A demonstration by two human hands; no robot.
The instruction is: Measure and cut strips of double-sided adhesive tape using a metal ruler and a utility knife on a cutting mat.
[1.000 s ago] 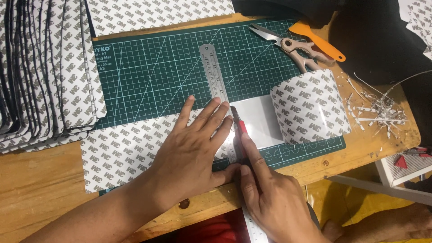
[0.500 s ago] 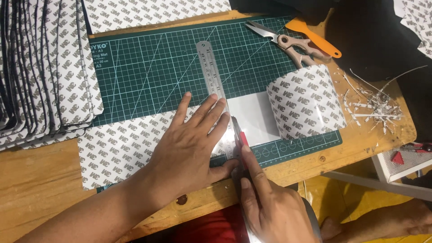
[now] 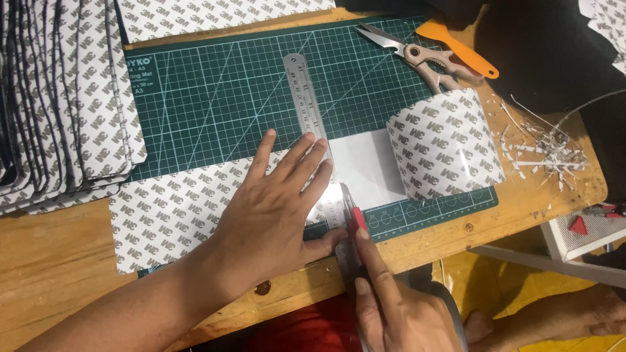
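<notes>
The knife (image 3: 353, 225), apparently lower now, follows the steel ruler (image 3: 312, 117).

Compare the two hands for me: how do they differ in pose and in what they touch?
The left hand lies flat, fingers spread, pressing the steel ruler and patterned sheet onto the cutting mat. The right hand is curled around a red-tipped knife, index finger along it. Both meet at the ruler's near end.

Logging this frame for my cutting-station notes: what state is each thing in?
Left hand: flat, fingers spread, pressing the ruler.
Right hand: gripping the knife.
Steel ruler: lying across the mat.
Utility knife: blade against the ruler's edge.
Patterned sheet: flat at left, curled up at right.
Scissors: closed, lying on the mat.
Cutting mat: flat on the table.
</notes>
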